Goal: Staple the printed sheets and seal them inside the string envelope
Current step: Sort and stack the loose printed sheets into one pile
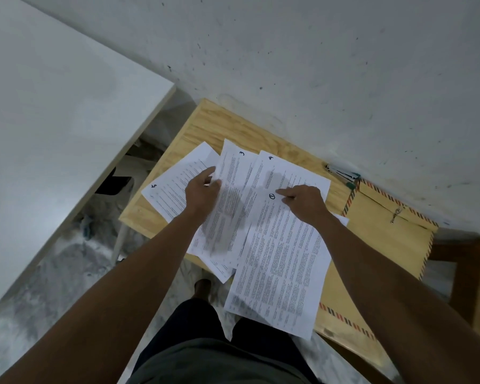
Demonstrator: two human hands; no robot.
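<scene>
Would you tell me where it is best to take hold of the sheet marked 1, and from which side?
Probably by its near end, from the person's side. The sheet marked 1 lies on top of the others, and its near end hangs past the edge of the wooden table, so fingers can slip under it there. The right hand rests on its far corner.

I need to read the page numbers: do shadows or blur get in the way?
Head view: hand shadows darken the sheet marked 3 and part of sheet 4; handwritten numbers stay legible, printed text too small; wide-angle bending at edges.
</scene>
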